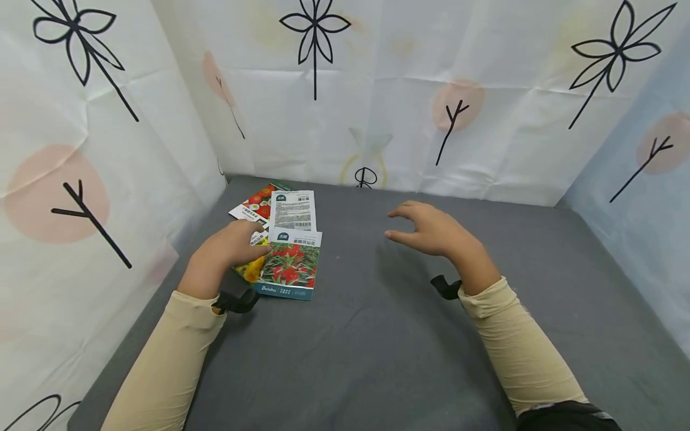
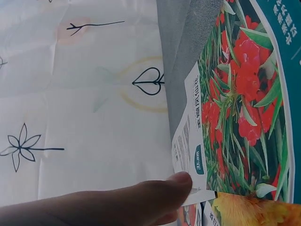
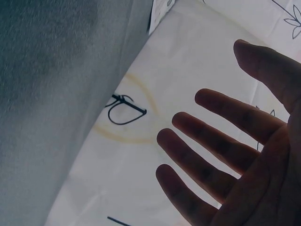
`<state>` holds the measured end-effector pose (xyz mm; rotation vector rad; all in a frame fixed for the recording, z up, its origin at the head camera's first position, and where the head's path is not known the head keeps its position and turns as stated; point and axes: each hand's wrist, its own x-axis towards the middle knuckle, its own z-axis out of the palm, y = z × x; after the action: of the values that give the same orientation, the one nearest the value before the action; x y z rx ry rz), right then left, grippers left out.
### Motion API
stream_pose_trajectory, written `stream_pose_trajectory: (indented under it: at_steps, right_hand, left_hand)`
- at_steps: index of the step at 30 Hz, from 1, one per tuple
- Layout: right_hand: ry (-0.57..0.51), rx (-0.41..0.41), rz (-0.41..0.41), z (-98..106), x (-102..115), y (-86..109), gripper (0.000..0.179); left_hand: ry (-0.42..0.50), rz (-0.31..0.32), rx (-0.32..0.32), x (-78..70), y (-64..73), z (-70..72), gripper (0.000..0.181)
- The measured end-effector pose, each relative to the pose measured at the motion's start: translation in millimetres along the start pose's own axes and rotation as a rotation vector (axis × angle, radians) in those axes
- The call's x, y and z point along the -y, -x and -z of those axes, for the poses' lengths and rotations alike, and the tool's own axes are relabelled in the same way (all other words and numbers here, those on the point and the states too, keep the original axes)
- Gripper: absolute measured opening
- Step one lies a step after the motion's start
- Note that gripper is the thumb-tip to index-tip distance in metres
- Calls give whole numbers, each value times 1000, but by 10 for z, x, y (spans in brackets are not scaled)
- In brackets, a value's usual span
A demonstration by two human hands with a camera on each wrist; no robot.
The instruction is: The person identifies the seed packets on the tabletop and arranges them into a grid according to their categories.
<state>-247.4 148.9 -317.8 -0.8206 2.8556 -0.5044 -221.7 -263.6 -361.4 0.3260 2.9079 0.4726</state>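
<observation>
Several flower seed packets lie overlapping on the grey table at the left. Nearest is a packet with red flowers (image 1: 291, 263); behind it, a white text-covered packet (image 1: 293, 209) lies text side up. A packet with red and white blooms (image 1: 260, 202) sits at the back left, and a yellow-flower packet (image 1: 250, 270) is partly hidden under my left hand (image 1: 229, 248). That hand is over the left side of the group, its thumb (image 2: 162, 188) straight beside the red-flower packet. Away to the right, my right hand (image 1: 431, 230) hovers above the table, holding nothing, fingers spread.
A grey cloth covers the table (image 1: 356, 347). White fabric walls (image 1: 377, 108) printed with flowers and twigs rise along its back and sides. Black straps (image 1: 446, 287) circle both wrists.
</observation>
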Motion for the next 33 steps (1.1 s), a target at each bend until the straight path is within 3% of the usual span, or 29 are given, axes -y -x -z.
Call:
stream_pose_trajectory:
  at_steps: [8,23,33]
  right_hand:
    - [-19,23,20,-110,166,-139,63]
    - [-48,55,92,-339,493,-422,56]
    - [-37,80,133,-479,622,-565,54]
  left_hand:
    - [10,36,52,-21,3,8,62]
    - [-9,112,132,-34,-2,-27,64]
    - [-48,99,125,-22,7,-37,62]
